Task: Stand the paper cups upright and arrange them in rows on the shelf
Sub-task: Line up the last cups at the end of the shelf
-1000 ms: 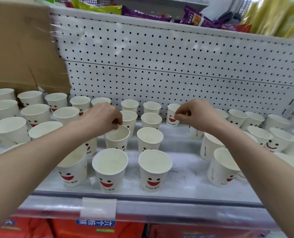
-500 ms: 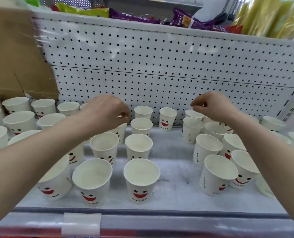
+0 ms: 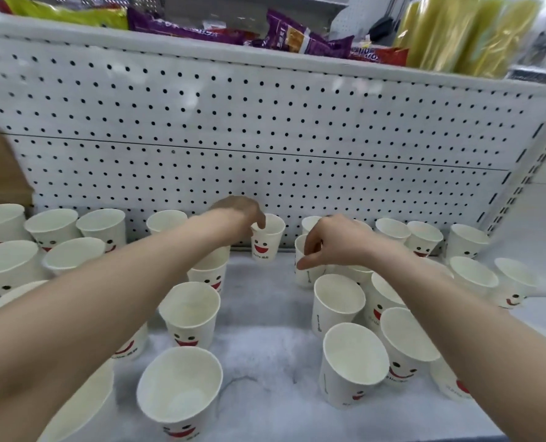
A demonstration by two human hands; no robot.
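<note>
Of roughly two dozen paper cups (image 3: 190, 314), left fingers (image 3: 260, 223) are gripping one cup (image 3: 267, 247), right fingers (image 3: 310, 247) pinching another cup (image 3: 305, 277); mid-shelf (image 3: 265, 314) is lying bare.

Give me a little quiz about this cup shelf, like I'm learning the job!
1. True or false: the left grip holds a smiley cup by its rim, close to the pegboard.
2. What does the right grip hold? A) a second cup B) a snack bag C) nothing
3. What colour is the smiley cup's mouth?

Key: 1 true; 2 A; 3 red.
</note>
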